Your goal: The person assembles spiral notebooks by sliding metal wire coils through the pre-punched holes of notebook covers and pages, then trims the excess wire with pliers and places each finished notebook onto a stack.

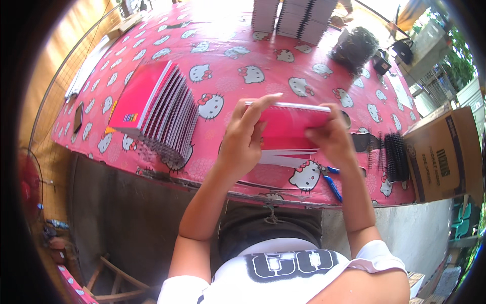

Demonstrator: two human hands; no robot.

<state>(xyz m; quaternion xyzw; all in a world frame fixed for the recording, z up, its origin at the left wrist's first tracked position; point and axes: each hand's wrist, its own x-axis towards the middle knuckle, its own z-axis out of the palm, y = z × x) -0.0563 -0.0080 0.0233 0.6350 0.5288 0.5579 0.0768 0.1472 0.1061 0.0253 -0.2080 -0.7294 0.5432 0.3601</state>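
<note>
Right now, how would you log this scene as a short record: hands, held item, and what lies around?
Left hand: grips the left end of a pink-covered book
Right hand: grips its right end
Held item: raised above the table, white edge upward
Left side: pink spiral notebooks in a row
Near right forearm: blue-handled tool
Right side: black spiral coils, cardboard box
</note>
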